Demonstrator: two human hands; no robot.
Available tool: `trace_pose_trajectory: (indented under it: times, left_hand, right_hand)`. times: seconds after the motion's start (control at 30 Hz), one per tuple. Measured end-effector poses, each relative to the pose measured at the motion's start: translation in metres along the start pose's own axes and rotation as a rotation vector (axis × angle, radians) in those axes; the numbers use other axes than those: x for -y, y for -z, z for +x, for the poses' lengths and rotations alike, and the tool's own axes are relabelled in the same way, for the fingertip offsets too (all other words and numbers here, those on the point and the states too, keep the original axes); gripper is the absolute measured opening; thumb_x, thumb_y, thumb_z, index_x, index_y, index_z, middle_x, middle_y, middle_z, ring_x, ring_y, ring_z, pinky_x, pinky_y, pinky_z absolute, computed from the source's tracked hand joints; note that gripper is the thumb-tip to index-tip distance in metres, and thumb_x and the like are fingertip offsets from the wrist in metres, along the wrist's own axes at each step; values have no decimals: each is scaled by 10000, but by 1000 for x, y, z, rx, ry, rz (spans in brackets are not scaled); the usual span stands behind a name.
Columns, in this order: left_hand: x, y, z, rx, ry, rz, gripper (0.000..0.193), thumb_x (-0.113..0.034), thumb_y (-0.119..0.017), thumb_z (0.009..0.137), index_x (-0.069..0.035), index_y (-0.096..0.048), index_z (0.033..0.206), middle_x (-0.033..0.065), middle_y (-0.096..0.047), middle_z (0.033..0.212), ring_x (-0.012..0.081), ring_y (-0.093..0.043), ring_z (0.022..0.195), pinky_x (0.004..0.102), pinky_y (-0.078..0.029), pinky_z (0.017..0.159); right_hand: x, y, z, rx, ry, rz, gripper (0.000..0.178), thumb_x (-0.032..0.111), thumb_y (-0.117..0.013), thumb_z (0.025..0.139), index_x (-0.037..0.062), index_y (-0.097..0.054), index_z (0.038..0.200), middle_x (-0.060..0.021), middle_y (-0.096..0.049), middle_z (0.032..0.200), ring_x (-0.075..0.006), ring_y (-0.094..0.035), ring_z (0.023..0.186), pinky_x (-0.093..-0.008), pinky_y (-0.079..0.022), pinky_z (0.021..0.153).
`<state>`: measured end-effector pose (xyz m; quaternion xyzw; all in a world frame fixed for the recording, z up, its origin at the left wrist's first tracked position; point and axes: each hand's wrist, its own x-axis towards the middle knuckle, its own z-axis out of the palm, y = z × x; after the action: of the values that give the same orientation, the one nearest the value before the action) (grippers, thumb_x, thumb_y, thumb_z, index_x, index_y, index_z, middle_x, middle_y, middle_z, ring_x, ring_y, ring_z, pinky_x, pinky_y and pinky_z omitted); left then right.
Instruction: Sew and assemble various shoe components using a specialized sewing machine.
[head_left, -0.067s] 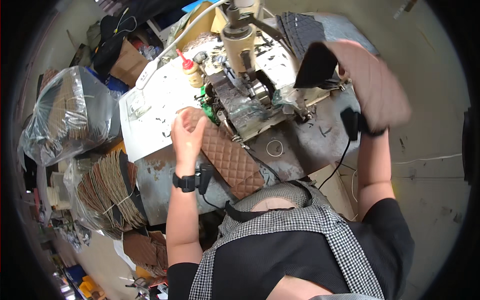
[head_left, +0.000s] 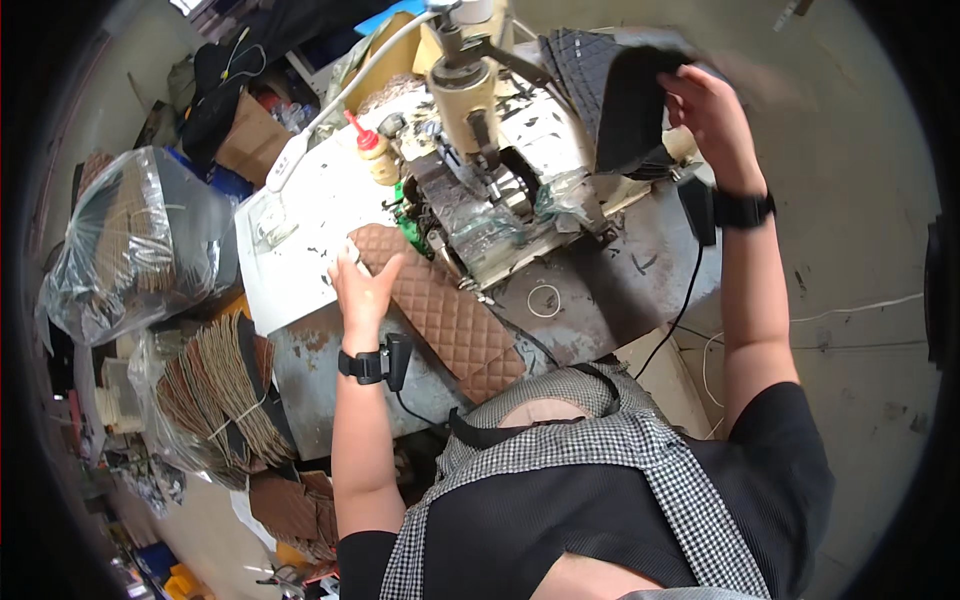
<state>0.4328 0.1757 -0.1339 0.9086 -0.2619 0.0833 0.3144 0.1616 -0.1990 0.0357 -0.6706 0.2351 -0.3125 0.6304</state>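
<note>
My left hand is open at the left edge of a brown quilted panel, thumb and fingers spread. That panel lies slantwise on the metal table, left of a sewing machine. At the right of the machine, my right hand is raised with bent fingers closed at the edge of a panel with a black back. Motion blurs its upper part, and the exact grip is partly hidden. Behind it lies a stack of dark quilted pieces.
A bottle with a red nozzle stands on the white board. A white ring lies on the metal table. At left are a clear plastic bag and bundled strips. A power strip lies behind the board.
The panel at my right hand has swung: its brown face, which covered the hand, is now only a faint blur, and the hand shows. My left hand has shifted slightly lower.
</note>
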Motion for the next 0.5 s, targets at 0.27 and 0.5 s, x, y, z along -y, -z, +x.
trace_pose_trajectory:
  times: [0.27,0.5]
  left_hand:
    - [10,-5,2,157,156,-51,504,-174,-798,625,62,-549,994,147,-595,896,264,-601,819,359,-497,776]
    - [14,-4,2,173,219,-126,423,-139,-802,638,18,-525,916,98,-573,815,212,-572,726,341,-500,708]
  right_hand:
    - [-63,23,52,-19,-342,-196,140,105,-730,808,74,-640,911,49,-564,680,-27,-510,575,-167,-393,482]
    - [-35,0,8,-210,3,-444,334,207,-731,816,-13,-643,1052,-20,-625,822,-67,-537,649,-227,-444,554]
